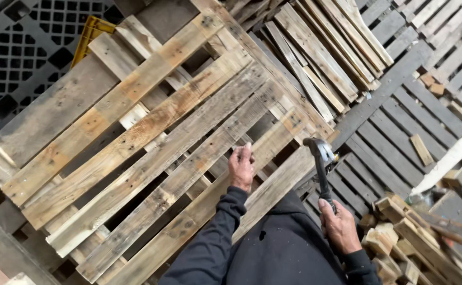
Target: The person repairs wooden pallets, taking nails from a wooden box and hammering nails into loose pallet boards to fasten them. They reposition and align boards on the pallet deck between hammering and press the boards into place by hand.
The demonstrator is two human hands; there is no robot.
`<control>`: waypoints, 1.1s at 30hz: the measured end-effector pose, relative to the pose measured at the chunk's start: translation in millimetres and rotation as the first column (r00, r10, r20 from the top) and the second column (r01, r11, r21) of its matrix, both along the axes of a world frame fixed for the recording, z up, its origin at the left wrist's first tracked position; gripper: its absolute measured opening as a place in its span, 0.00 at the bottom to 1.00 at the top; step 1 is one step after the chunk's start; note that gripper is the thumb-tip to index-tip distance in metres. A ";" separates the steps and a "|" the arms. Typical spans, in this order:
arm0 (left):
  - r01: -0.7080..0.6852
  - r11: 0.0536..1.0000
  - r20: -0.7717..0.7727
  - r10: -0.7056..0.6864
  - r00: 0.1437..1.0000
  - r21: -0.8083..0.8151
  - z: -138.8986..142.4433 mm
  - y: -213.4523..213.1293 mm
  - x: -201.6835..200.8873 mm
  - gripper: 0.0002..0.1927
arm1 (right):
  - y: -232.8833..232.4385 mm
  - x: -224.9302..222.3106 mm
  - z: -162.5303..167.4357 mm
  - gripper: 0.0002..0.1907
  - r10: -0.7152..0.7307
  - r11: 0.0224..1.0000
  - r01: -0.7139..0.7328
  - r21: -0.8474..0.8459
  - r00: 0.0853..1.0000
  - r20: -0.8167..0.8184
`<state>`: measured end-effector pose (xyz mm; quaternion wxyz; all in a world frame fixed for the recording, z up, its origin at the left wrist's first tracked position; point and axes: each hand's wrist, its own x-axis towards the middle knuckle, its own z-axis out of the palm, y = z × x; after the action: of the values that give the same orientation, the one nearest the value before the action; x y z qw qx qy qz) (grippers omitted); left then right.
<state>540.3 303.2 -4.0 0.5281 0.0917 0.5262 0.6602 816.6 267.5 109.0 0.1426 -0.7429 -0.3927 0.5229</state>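
Two hands (pixel 241 169) (pixel 340 227), one hammer (pixel 322 158), one pallet (pixel 152 153)

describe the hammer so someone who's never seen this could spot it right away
Start at the big tilted wooden pallet that fills the middle of the view. Go to its lower right edge, where the person's right hand grips a dark handle. The hammer rises from that hand, its head beside the pallet's edge; it is the only dark metal tool among pale, weathered boards.
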 end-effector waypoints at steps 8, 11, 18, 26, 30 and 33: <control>-0.285 0.951 0.119 0.299 0.947 -0.118 18.9 -6.3 -67.2 0.15 | 136.4 -99.1 18.6 0.24 0.684 0.489 -0.768 0.413 0.632 0.366; -0.392 0.907 0.035 0.402 0.915 -0.151 33.0 -14.5 -82.9 0.13 | 194.6 -113.6 5.3 0.24 0.758 0.109 -0.900 0.423 0.350 0.550; -0.552 0.797 -0.097 0.547 0.832 -0.244 42.9 -12.5 -105.8 0.11 | 274.8 -129.4 -37.7 0.27 0.834 -0.234 -0.886 0.401 0.030 0.551; -0.471 0.850 -0.962 -0.135 0.237 -0.235 34.9 49.9 -217.1 0.15 | 391.7 -259.9 -87.7 0.22 0.754 0.379 -0.755 0.535 0.587 0.294; -0.332 0.706 -0.780 -0.557 0.284 -0.625 50.0 91.7 -271.6 0.16 | 399.4 -284.4 -106.5 0.22 0.687 0.459 -0.734 0.500 0.650 0.324; -0.222 0.698 -0.723 -0.592 0.358 -0.681 57.1 109.5 -296.3 0.16 | 401.0 -285.9 -115.8 0.22 0.678 0.585 -0.622 0.520 0.727 0.108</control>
<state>244.0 412.6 53.1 0.2148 0.3039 0.9113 0.1761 530.7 668.5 -6.8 0.1575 -0.4512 -0.7554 0.4483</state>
